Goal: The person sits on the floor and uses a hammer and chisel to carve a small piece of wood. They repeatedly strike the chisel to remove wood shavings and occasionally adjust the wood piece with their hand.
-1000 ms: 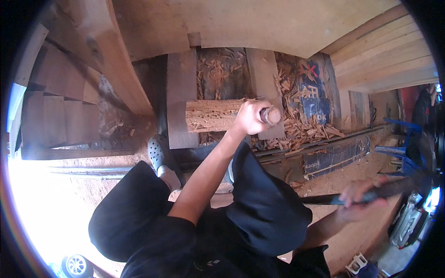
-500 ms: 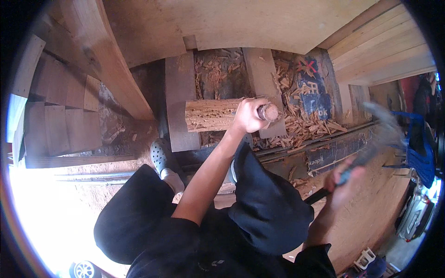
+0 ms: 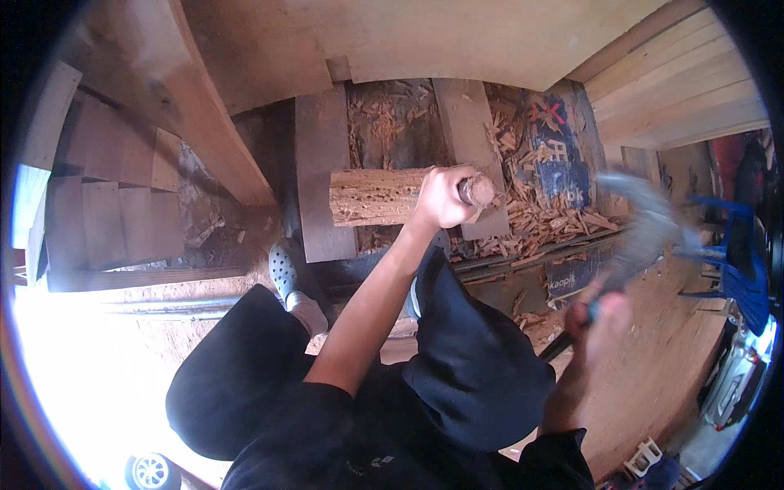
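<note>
My left hand (image 3: 442, 200) is wrapped round a chisel (image 3: 480, 193). The flattened round end of its handle faces up at me, and its blade is hidden below the fist. Under that hand lies a wooden block (image 3: 371, 198) with a rough, pitted upper face, set across two planks. Out to the right, my right hand (image 3: 603, 323) is closed on a hammer (image 3: 647, 224). The hammer's head is raised apart from the chisel and smeared by motion; its dark handle runs back past my wrist.
Wood chips (image 3: 531, 233) lie heaped right of the block. The left plank (image 3: 322, 155) and right plank (image 3: 467, 131) bear the block. A timber beam (image 3: 196, 90) leans at left. A blue plastic chair (image 3: 735, 261) stands at far right. My clog-shod foot (image 3: 283, 269) is beside the left plank.
The hammer and my right hand have shifted a little, with the head swung somewhat left and more blurred. My left hand stays on the chisel over the block.
</note>
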Available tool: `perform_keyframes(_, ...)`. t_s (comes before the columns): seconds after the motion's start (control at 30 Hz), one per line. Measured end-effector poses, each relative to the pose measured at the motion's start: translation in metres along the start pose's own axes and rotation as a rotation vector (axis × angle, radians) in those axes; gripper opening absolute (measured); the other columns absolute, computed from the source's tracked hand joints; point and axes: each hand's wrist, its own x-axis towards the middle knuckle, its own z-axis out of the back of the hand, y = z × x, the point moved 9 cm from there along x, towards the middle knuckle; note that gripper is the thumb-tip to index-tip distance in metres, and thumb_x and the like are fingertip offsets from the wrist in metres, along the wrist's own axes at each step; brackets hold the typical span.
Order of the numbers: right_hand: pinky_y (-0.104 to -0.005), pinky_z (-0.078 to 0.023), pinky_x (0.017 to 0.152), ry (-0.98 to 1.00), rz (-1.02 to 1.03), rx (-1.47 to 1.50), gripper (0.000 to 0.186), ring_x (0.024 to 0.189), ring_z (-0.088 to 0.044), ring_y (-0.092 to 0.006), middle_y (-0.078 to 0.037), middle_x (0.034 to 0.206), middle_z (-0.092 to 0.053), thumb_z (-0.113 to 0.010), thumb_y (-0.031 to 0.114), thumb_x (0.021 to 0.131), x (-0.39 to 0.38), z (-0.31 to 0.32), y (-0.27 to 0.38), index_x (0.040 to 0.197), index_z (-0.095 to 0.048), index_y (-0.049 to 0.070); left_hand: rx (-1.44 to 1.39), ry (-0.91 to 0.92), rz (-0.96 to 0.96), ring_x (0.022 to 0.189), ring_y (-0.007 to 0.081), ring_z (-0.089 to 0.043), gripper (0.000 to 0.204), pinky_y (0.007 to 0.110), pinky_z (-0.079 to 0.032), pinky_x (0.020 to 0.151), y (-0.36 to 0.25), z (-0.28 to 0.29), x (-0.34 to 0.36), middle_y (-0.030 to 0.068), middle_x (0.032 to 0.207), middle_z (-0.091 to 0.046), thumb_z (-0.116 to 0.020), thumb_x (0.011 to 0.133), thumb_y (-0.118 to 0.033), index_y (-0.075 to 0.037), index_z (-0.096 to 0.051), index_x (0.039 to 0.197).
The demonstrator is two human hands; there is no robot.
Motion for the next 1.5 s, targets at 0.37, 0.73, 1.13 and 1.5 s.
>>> perform_keyframes(0.37,-0.0250,-0.035,0.047,0.187,0.036,-0.536,0.037,0.054,-0.042,-0.0079,0.003,0.059,-0.038,-0.045,0.043,0.095,0.018,-0.042,-0.072,0.099,-0.052,0.006,0.027,0.192,0.131,0.086,0.0283,-0.068,0.039,0.033,-0.051,0.076,0.015,-0.015,-0.005,0.0170,0.088,-0.068,-0.074,0.059,-0.016,-0.002,-0.068,0.095)
perform_keyframes(0.73,-0.0288,-0.037,0.045,0.034,0.364,0.367,0.054,0.047,-0.046,-0.0141,-0.002,0.062,-0.049,-0.043,0.061,0.089,0.006,-0.008,0.015,0.097,-0.048,0.009,0.047,0.110,0.093,0.073,0.0354,-0.064,0.031,0.037,-0.050,0.064,0.006,-0.006,-0.003,0.0204,0.075,-0.063,-0.071,0.055,-0.016,-0.001,-0.065,0.083)
perform_keyframes(1.13,-0.0337,-0.043,0.052,0.260,-0.104,-0.365,0.041,0.061,-0.059,-0.0237,-0.012,0.070,-0.059,-0.052,0.040,0.094,0.007,-0.070,-0.072,0.105,-0.050,0.000,0.027,0.128,0.114,0.066,0.0307,-0.062,0.023,0.035,-0.049,0.061,0.002,-0.005,-0.006,0.0165,0.072,-0.064,-0.067,0.061,-0.013,-0.003,-0.066,0.082)
perform_keyframes(1.5,-0.0259,-0.038,0.054,0.108,-0.417,-0.132,0.036,0.062,-0.049,-0.0111,-0.003,0.074,-0.054,-0.051,0.037,0.095,0.014,-0.056,-0.149,0.103,-0.055,0.001,0.060,0.014,0.065,0.069,0.0370,-0.062,0.020,0.039,-0.050,0.061,-0.003,-0.001,-0.005,0.0172,0.071,-0.063,-0.069,0.061,-0.018,-0.006,-0.065,0.075)
